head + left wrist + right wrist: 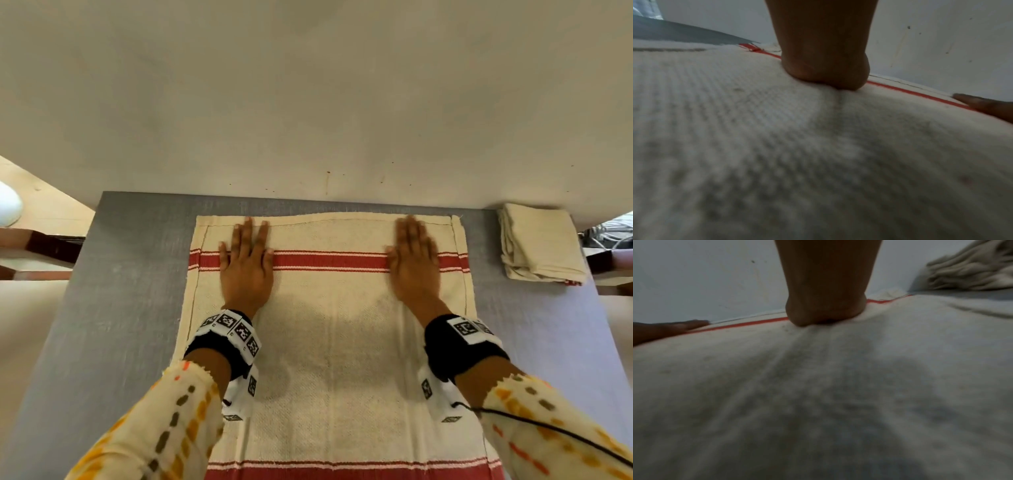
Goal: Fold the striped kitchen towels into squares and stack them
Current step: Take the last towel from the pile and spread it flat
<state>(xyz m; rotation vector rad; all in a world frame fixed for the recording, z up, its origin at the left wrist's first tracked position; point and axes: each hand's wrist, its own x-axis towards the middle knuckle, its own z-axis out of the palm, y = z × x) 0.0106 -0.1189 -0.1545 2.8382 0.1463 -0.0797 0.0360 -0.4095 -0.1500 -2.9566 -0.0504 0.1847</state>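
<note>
Cream cotton with red stripes fills the middle of the head view: an open striped towel (329,342) lies flat on a grey mat (113,308), its far hem close to the off-white wall (308,102) in the upper half of the frame. Its near end runs out of the bottom edge, cut off at a second red band.

The left hand (245,263) lies palm down on the towel left of centre, fingers straight and slightly spread across the upper red stripe, holding nothing. The right hand (414,263) lies the same way right of centre, fingers straight and closer together, flat on the cloth with nothing gripped. Both wrists wear black bands with printed marker tiles, and patterned sleeves leave the frame at the lower corners.

At the right edge, against the wall, sits a folded towel stack (541,246); only a sliver of red shows at its lower corner, and how many pieces it holds is hard to make out.

Both wrist views are dim and blurred: each shows only the heel of its own palm on the weave, fingers hidden behind it.
</note>
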